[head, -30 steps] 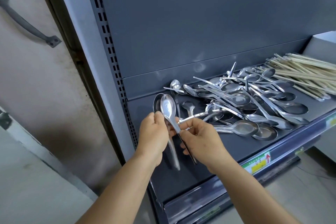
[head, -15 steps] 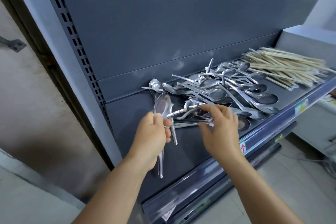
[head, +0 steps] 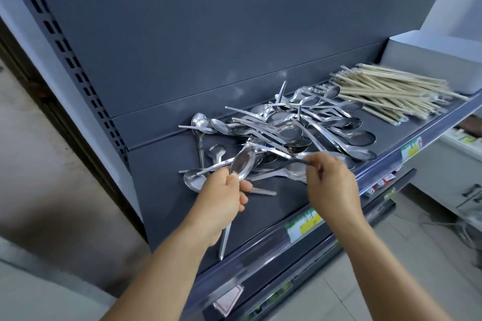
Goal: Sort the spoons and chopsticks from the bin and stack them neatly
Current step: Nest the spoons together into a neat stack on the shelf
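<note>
Shiny steel spoons [head: 294,133] in a tangled heap; pale chopsticks [head: 386,91] piled alongside, touching.

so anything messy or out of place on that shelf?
Yes. The spoons lie in a tangled heap mid-shelf, handles pointing every way, one sticking up at the back. The chopsticks to their right are roughly aligned but fanned out. The left hand holds a few spoons; the right hand pinches another's handle.
</note>
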